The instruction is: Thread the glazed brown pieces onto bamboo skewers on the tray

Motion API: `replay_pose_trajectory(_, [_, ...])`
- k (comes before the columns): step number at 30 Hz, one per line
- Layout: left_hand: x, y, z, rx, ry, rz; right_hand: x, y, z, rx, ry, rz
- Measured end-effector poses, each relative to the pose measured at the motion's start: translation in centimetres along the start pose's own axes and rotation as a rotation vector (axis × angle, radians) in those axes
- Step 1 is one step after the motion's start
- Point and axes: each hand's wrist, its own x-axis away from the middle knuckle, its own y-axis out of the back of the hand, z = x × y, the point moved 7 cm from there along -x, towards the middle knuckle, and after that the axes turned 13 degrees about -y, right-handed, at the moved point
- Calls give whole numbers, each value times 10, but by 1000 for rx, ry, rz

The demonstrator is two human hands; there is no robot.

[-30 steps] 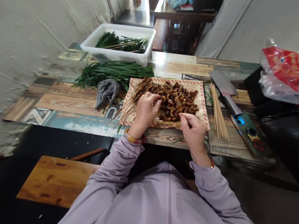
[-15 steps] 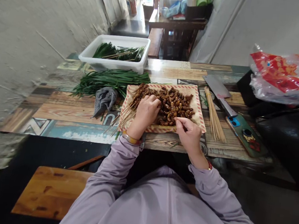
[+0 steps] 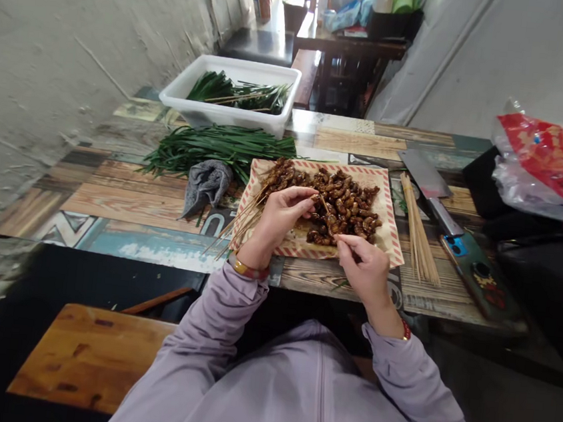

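Observation:
A heap of small, glossy brown pieces (image 3: 350, 201), which look like insect pupae, lies on a tray lined with red-striped paper (image 3: 393, 239). Over the heap, my left hand (image 3: 284, 214) pinches a small brown piece between thumb and fingertips. My right hand (image 3: 364, 263) is closed in a pinch at the tray's front edge, on the lower end of a thin bamboo skewer (image 3: 324, 205) that slants up toward my left fingertips. Loaded skewers (image 3: 247, 221) rest at the tray's left side, their bare ends sticking out past the edge.
Bare bamboo skewers (image 3: 418, 235) lie right of the tray, beside a cleaver (image 3: 428, 179) and a phone (image 3: 481, 272). To the left are a grey cloth (image 3: 207, 186), a pile of green chives (image 3: 218, 147) and a white tub (image 3: 173, 95) holding more greens. A plastic bag (image 3: 552, 166) stands far right.
My left hand has lifted out of the heap and moved right, its fingertips now pinched near the skewer. My right hand stays pinched by the tray's front. The view has shifted slightly.

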Motion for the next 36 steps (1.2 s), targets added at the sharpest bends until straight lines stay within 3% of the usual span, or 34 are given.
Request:
replay_pose_trajectory(3, [2,-2,0,168,44,-25,1,-4,1,17,30,29])
replay_pose_trajectory(11, [5,-1,5,344,142,-77,2,-5,2,31,48,25])
replay_pose_trajectory(23, [8,-9,0,428,185,-8,1,-7,-6,58,-23,10])
replay_pose_trajectory(31, [10,0,-2,350,210,-1,0,-11,5,0,64,6])
replay_pose_trajectory(36, [12,-2,2,416,263,45,0,-12,8,-18,116,-9])
